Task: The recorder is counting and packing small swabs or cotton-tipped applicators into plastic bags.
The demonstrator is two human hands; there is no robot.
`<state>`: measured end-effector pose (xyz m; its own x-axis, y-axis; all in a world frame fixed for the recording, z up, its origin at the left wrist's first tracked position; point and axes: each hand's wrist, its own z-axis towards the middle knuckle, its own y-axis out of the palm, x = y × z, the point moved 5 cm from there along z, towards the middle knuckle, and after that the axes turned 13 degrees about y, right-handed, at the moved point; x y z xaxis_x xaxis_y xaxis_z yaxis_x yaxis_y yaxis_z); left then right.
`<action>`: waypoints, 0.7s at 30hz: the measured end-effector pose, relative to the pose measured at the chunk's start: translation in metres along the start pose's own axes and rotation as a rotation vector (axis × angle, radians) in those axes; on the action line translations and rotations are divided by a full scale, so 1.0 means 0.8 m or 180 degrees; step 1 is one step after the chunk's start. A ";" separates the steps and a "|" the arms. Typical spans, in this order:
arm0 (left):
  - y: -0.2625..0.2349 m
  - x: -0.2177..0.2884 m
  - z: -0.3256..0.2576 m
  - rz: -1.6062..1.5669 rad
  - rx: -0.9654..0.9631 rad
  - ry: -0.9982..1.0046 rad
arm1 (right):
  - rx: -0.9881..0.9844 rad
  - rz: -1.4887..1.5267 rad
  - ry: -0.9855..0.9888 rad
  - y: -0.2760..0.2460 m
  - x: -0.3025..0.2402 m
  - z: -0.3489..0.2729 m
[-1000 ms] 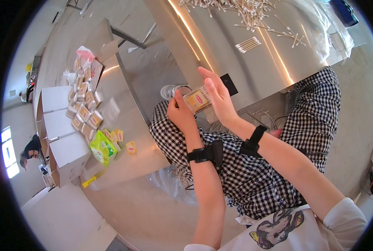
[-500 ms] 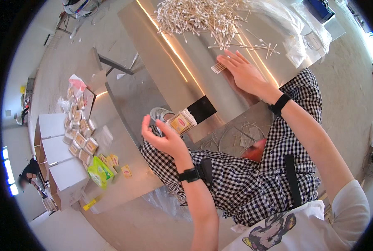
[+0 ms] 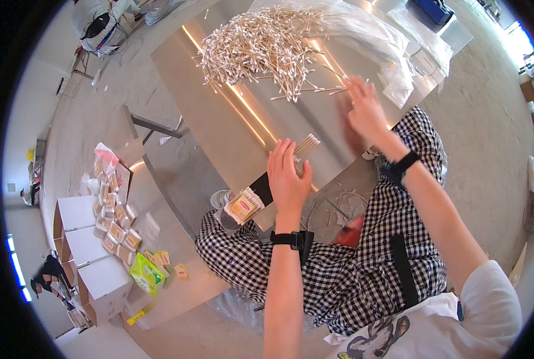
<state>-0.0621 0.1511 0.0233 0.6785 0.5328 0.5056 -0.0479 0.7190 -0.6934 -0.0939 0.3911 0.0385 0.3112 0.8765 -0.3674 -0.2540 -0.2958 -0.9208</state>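
My left hand [image 3: 289, 179] lies over the near part of the metal tabletop with its fingers stretched out. A small row of cotton swabs [image 3: 307, 146] sticks out beside its fingers; whether the fingers press on them is hidden. Left of this hand, a labelled pack of cotton swabs [image 3: 244, 205] stands at the table's edge by a black patch [image 3: 261, 186]. Farther right, my right hand [image 3: 366, 113] is held out with open fingers, slightly blurred, near some stray swabs at the edge of the large heap of loose swabs [image 3: 258, 48].
Clear plastic sheeting [image 3: 363, 30] and a blue box [image 3: 431, 11] are at the far right. At left, a lower table [image 3: 186, 299] bears packed swab bundles [image 3: 116, 230], a green packet [image 3: 147, 274] and yellow cards [image 3: 181, 272]. White cartons [image 3: 102, 275] stand beside it.
My left hand has moved right from beside the swab pack to the small row of swabs. My right hand has left that row and shifted right.
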 end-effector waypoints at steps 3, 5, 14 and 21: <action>-0.001 -0.001 0.002 -0.0001 0.0054 -0.0027 | -0.0036 -0.0086 0.0073 -0.008 0.054 0.035; 0.001 0.001 0.004 0.0003 0.0061 -0.0012 | 0.0037 -0.0120 -0.0317 -0.007 0.073 0.046; -0.003 -0.002 -0.003 -0.0025 0.0199 -0.0052 | -0.0585 0.0585 -0.0402 0.018 0.028 0.104; -0.002 -0.002 -0.001 -0.0086 0.0220 -0.0012 | -0.0658 0.0976 -0.0364 0.024 0.000 0.075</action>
<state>-0.0626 0.1489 0.0228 0.6776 0.5144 0.5256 -0.0802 0.7621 -0.6425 -0.1534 0.4082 0.0288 0.1424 0.7687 -0.6235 -0.1258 -0.6108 -0.7818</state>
